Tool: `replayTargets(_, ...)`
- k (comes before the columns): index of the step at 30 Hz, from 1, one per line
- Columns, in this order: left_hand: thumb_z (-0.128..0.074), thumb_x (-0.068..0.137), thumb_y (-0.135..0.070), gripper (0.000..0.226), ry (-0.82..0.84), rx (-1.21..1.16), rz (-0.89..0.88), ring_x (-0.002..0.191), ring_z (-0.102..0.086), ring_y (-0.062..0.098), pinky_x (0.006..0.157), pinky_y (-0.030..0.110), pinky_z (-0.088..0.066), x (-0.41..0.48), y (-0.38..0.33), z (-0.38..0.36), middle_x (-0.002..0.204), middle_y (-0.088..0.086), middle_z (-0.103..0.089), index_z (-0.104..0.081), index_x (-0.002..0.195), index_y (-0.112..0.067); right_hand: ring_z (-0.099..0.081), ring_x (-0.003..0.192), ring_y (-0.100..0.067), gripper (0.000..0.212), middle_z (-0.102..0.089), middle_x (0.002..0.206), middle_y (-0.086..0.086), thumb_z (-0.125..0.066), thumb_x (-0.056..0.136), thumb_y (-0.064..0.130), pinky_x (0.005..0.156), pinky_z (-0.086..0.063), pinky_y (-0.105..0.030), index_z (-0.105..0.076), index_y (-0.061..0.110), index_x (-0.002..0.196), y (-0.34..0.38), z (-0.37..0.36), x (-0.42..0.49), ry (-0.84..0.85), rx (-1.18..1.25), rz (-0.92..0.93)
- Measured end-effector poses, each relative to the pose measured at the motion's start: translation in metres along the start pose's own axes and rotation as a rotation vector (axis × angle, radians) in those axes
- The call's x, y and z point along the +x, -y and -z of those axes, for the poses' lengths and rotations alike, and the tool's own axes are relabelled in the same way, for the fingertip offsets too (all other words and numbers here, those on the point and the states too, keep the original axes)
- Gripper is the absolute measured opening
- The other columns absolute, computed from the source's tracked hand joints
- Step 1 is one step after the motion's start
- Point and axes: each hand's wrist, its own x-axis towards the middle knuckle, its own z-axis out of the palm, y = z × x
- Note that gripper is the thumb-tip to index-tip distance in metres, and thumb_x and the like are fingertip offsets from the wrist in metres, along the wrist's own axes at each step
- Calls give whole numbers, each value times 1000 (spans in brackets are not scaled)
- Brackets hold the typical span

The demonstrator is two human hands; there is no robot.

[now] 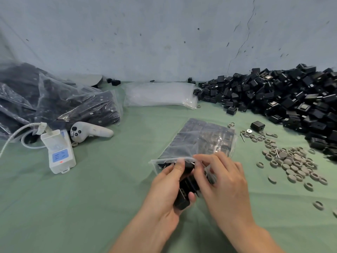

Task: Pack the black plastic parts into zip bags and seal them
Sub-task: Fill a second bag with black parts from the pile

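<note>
A clear zip bag (202, 139) lies on the green cloth in the middle, nearly full of black plastic parts, with its mouth open toward me. My left hand (167, 187) grips a row of black parts (184, 190) whose far end sits in the bag's mouth. My right hand (224, 181) pinches the bag's open edge beside those parts. A big heap of loose black parts (284, 99) fills the right side of the table.
Filled bags (60, 105) are piled at the left. A stack of empty zip bags (158, 94) lies at the back. A white power strip (58, 152) and a white controller (91, 133) sit at the left. Several grey rings and caps (290, 161) are scattered at the right.
</note>
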Motion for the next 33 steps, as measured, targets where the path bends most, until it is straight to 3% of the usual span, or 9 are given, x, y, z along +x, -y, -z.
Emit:
replayTargets(4, -61, 96, -28, 15, -31, 9, -43, 47, -59, 11, 38, 17, -42, 2, -1, -2, 70, 3, -70, -72, 92, -20, -59, 74, -13, 17, -61, 84, 12, -55, 94, 31, 74, -39, -32, -70, 24, 96, 1, 1, 0, 1, -3, 17)
replayTargets(13, -66, 85, -5, 13, -67, 68, -51, 47, -60, 10, 36, 17, -40, 8, -6, -2, 67, 5, -70, -74, 95, -8, -60, 77, -15, 17, -62, 85, 11, -55, 93, 29, 74, -39, -33, -70, 25, 98, -2, 0, -2, -4, -11, 53)
replayTargets(20, -49, 85, 1, 36, 67, 139, -33, 48, -59, 12, 38, 18, -41, 10, -18, -3, 68, 9, -70, -76, 62, -10, -60, 78, -14, 17, -62, 86, 11, -55, 93, 31, 75, -39, -33, -70, 26, 98, -2, 0, -2, -13, 2, 49)
replayTargets(25, -55, 85, -7, 21, 38, -237, 94, 60, -67, 19, 42, 22, -52, -2, -11, 14, 94, 20, -73, -66, 98, 5, -59, 77, -13, 16, -61, 86, 12, -55, 94, 31, 75, -35, -28, -70, 26, 99, -5, 1, -1, -10, 2, 52)
replayTargets(28, -59, 80, -3, 32, 48, -619, 136, 94, -68, 35, 65, 46, -62, -12, -21, 28, 116, 18, -65, -56, 113, -1, -59, 75, -13, 15, -61, 85, 13, -56, 94, 30, 76, -34, -26, -70, 26, 98, -6, 0, 0, -21, 3, 47)
replayTargets(30, -57, 79, 1, 29, 82, -638, 104, 100, -65, 36, 75, 56, -59, -16, -25, 28, 106, 18, -62, -54, 107, -2, -60, 74, -13, 15, -62, 84, 12, -56, 94, 31, 76, -34, -26, -70, 25, 98, -5, -1, -1, -21, 5, 43)
replayTargets(33, -55, 73, 8, 33, 156, -586, 133, 103, -65, 39, 78, 52, -60, -16, -23, 26, 101, 26, -64, -54, 105, 2, -59, 74, -12, 16, -60, 83, 13, -56, 94, 31, 76, -34, -26, -70, 26, 98, -5, -1, 0, -18, 7, 36)
